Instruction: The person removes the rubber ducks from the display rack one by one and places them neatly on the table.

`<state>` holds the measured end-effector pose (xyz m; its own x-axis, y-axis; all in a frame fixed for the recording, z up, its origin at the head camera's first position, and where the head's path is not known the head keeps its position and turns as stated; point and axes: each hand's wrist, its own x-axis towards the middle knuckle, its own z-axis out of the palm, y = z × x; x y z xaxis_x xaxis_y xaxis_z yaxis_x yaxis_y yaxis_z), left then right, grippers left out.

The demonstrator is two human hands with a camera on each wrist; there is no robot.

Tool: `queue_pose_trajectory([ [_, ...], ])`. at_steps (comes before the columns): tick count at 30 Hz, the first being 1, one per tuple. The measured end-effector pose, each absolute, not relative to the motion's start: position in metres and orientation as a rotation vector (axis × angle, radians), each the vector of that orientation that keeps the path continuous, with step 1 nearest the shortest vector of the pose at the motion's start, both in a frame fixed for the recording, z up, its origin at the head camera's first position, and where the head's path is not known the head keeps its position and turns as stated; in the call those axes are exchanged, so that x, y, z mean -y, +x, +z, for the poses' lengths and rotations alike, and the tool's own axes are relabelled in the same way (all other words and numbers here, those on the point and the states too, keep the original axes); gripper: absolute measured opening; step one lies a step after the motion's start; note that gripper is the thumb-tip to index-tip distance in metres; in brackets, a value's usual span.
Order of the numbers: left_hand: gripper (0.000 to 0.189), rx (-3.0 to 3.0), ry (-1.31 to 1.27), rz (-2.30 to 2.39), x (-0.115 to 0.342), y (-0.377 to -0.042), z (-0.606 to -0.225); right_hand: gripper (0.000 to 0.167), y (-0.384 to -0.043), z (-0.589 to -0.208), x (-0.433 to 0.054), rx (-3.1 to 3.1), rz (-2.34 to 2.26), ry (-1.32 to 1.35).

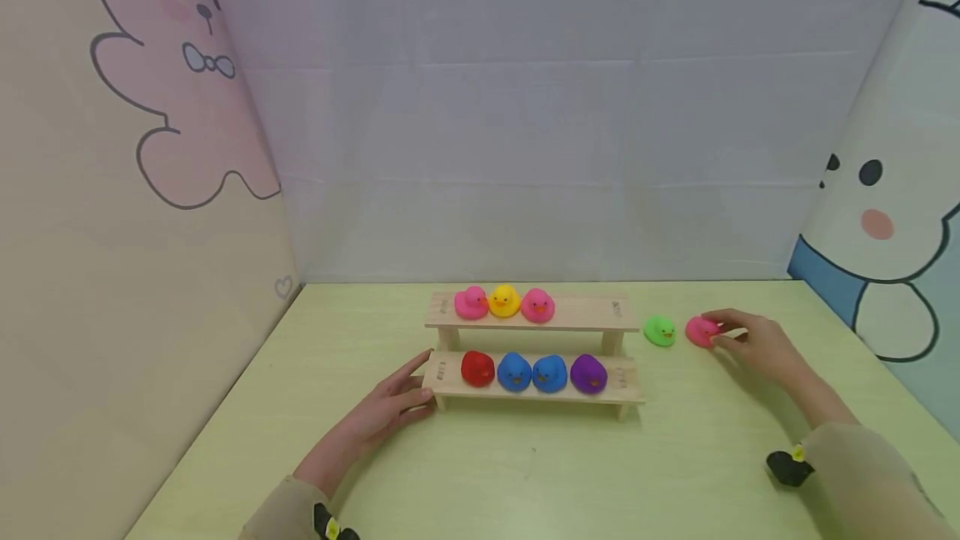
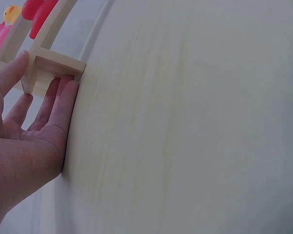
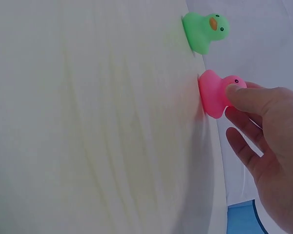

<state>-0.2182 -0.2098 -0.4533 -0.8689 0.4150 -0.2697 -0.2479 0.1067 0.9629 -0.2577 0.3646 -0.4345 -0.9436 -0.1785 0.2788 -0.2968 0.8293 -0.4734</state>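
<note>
My left hand (image 1: pixel 385 408) holds the left end of a two-tier wooden rack (image 1: pixel 626 391), its thumb and fingers spread around the lower board's end. In the left wrist view, some fingertips (image 2: pixel 64 84) touch the leg below that board. My right hand (image 1: pixel 763 348) pinches a pink rubber duck (image 3: pixel 213 92) by its head, between thumb and fingers; the duck's base looks close to or on the table. A green rubber duck (image 1: pixel 660 330) stands just left of it. On the lower tier sit a red duck (image 1: pixel 477 368), two blue ducks (image 1: pixel 514 372) and a purple duck (image 1: pixel 588 374).
The upper tier bears a yellow duck (image 1: pixel 504 302) between two pink ducks (image 1: pixel 537 306). Pale yellow-green wood covers the table (image 1: pixel 525 473). A white cloth wall (image 1: pixel 465 123) stands at the back, with cartoon-printed panels (image 1: pixel 195 123) at the sides.
</note>
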Motion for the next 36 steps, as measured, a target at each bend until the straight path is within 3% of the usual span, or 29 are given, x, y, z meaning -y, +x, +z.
queue_pose_trajectory([
  [36, 0.073, -1.903, 0.15, 1.826, 0.2089, -0.2155, -0.4509, 0.041, -0.2568, -0.4303, -0.366, 2.89, 0.791, 0.314],
])
